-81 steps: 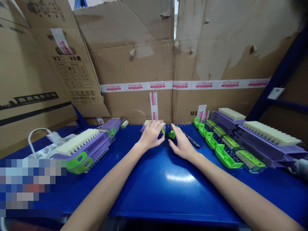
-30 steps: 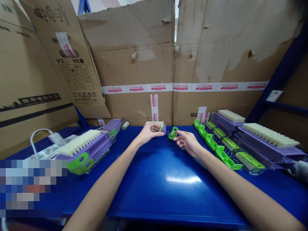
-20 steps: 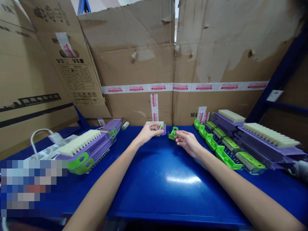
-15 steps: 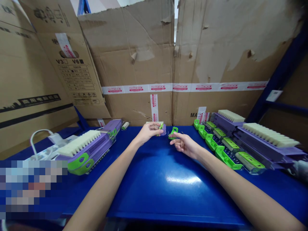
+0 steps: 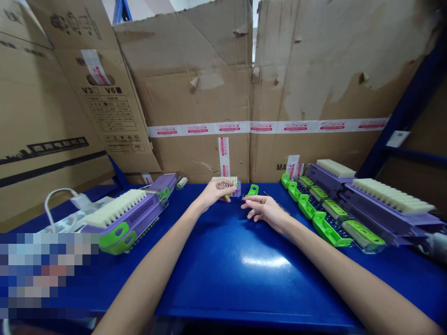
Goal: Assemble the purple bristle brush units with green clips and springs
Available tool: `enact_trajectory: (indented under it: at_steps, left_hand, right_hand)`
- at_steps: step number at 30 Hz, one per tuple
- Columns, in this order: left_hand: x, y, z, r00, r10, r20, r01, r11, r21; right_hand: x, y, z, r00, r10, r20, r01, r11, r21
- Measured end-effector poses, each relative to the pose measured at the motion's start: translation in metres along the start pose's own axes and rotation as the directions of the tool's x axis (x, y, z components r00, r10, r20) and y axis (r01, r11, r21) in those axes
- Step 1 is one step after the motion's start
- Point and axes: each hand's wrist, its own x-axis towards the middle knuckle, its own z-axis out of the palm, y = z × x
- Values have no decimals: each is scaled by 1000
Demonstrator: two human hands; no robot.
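The left hand (image 5: 213, 194) pinches a small bright-green plastic piece (image 5: 227, 197) between thumb and fingers, before a purple plastic block with cream bristles (image 5: 238, 190), likely to keep the piece steady. The right hand (image 5: 267, 211) has loosely curled, slightly parted fingers; whether they hold anything small, I cannot tell. Just beyond them a green plastic cap (image 5: 253, 190) lies on the glossy blue table (image 5: 209, 265), probably for easy reach. A second ago, the right fingertips were at that cap; now they are nearer the left hand.
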Motion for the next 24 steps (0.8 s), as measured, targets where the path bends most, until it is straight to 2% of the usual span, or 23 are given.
enact_trajectory:
  at_steps: [3,6,8,11,13,15,19,24]
  left_hand:
    - [-1,2,-1,999,-40,12,41,999,-3]
    - [-3,4,0,996,-78,31,79,997,-11]
    - [-3,4,2,994,-101,36,102,995,-14]
    - [-4,5,3,991,-131,40,132,991,-19]
    - [-4,5,3,989,-142,40,144,989,-38]
    - [-4,5,2,989,-147,27,149,987,-66]
    - [-3,5,-2,986,-169,-5,168,981,-96]
    - [-2,4,-4,981,-196,-11,195,979,-53]
  right_hand:
    - [3,5,1,990,-134,-47,126,982,-142]
    - [6,10,0,944,-323,-62,279,886,-371]
    - [7,12,-3,885,-463,-43,365,749,-553]
    - [6,14,-7,767,-640,57,448,469,-761]
    - [5,15,-9,703,-698,136,474,317,-822]
    - [5,16,-11,669,-721,184,468,216,-857]
    - [5,14,-11,652,-735,184,401,128,-907]
    - [6,14,-12,641,-761,102,314,138,-939]
